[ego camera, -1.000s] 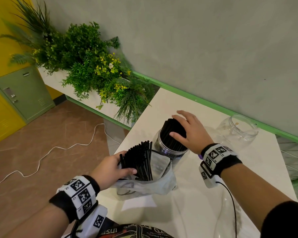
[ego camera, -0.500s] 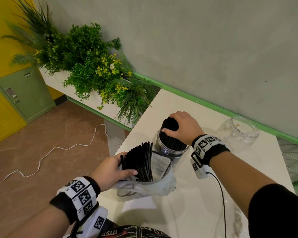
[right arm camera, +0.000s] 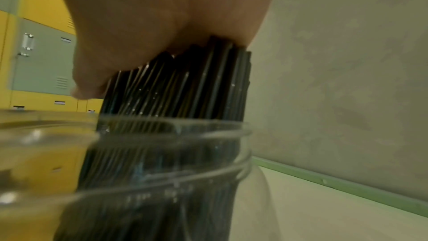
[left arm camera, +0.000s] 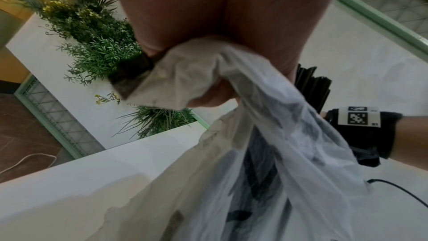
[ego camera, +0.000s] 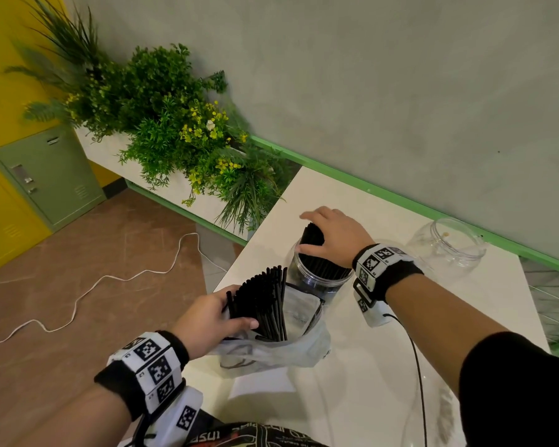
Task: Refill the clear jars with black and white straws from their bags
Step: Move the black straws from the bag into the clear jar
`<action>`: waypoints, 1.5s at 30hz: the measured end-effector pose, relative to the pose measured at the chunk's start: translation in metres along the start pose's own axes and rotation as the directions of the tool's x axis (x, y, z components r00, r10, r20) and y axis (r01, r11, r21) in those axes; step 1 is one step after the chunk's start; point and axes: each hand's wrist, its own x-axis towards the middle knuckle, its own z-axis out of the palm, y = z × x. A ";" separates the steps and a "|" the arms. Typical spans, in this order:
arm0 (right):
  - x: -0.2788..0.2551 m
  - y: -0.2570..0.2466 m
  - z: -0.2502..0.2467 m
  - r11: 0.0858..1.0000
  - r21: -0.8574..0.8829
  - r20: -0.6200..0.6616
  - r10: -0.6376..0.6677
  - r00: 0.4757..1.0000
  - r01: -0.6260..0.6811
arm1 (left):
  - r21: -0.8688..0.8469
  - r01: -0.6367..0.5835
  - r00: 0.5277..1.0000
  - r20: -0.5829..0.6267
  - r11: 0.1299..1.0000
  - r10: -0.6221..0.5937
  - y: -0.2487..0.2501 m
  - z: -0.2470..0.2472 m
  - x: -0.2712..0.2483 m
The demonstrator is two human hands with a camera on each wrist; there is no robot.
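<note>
**Flat pat replaced by a clasp on the jarred straws**

A second ago the right grip [ego camera: 336,237] is spread flat over the black straws [ego camera: 312,235] standing in the clear jar [ego camera: 317,282]. Now it is curled over their tops, thumb against the near side (the bundle is probably being settled). The left grip [ego camera: 213,321] is unchanged, closed round the plastic bag [ego camera: 271,353] and the bagged straws [ego camera: 265,301]. The second jar [ego camera: 449,246] is left empty on the desk [ego camera: 368,366]. Palm contact with the straw tips is shown only by the right wrist view. Bag film bunched under the fingers [left arm camera: 208,99] is shown only by the left.

Nothing legible: wristband [ego camera: 149,359] codes (square patterns only) and bag [ego camera: 307,348] print blur.
</note>
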 end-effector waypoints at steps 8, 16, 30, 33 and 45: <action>-0.001 0.001 0.007 0.982 0.173 -0.196 0.106 0.975 -0.072 | -0.017 0.016 1.000 0.001 1.000 -0.016 -0.001 0.000 -0.002; -0.004 0.002 0.006 0.988 0.150 -0.148 0.070 0.986 -0.048 | -0.007 0.021 1.000 0.002 1.000 -0.021 0.002 0.000 -0.003; -0.015 -0.008 0.001 0.996 0.092 -0.298 0.035 0.954 -0.008 | -0.027 0.035 0.999 0.016 0.999 -0.034 0.002 -0.001 -0.004; -0.032 -0.022 -0.005 0.970 0.214 -0.503 0.009 0.864 0.114 | -0.035 0.032 0.999 0.013 0.999 -0.031 0.002 -0.001 -0.003; -0.123 -0.113 0.051 0.923 0.275 -0.128 -0.241 0.962 0.267 | -0.149 0.053 0.998 -0.016 0.987 -0.056 -0.006 0.007 -0.002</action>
